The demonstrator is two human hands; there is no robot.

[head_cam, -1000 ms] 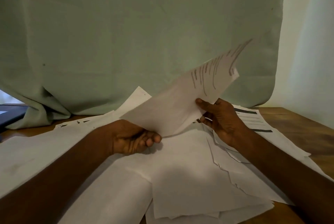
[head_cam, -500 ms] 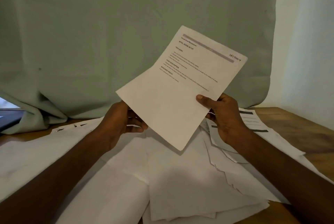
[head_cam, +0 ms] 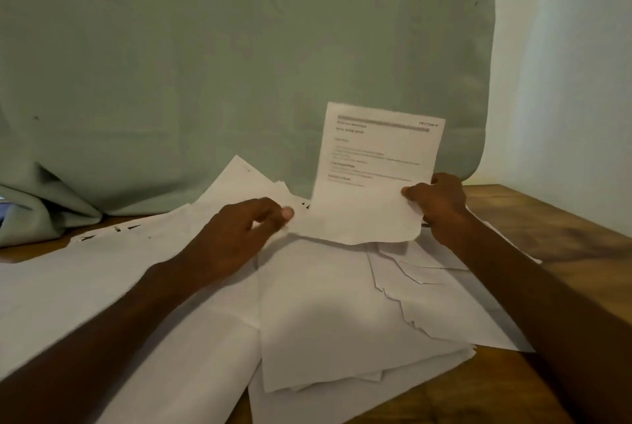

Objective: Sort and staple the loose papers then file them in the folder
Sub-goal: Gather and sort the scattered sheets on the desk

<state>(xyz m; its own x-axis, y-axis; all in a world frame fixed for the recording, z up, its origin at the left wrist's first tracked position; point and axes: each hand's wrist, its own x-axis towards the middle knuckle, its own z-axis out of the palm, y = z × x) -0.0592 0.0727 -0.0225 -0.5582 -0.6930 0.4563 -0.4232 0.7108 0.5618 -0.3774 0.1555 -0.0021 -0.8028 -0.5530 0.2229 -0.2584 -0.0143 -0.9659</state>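
Observation:
A printed sheet with a grey header bar stands nearly upright above the table, text facing me. My right hand pinches its lower right edge between thumb and fingers. My left hand is at the sheet's lower left corner, fingers curled with the thumb tip by the paper edge; whether it grips the sheet is unclear. Under both hands lies a loose heap of white papers, several overlapping, mostly blank side up. No stapler or folder shows.
The papers cover a wooden table, bare at the right and front right. A pale green cloth hangs behind and bunches at the left. A white wall stands on the right.
The sheet has turned from tilted to upright and dropped lower and to the right. My left hand moved right, up to its lower left corner. My right hand kept its pinch.

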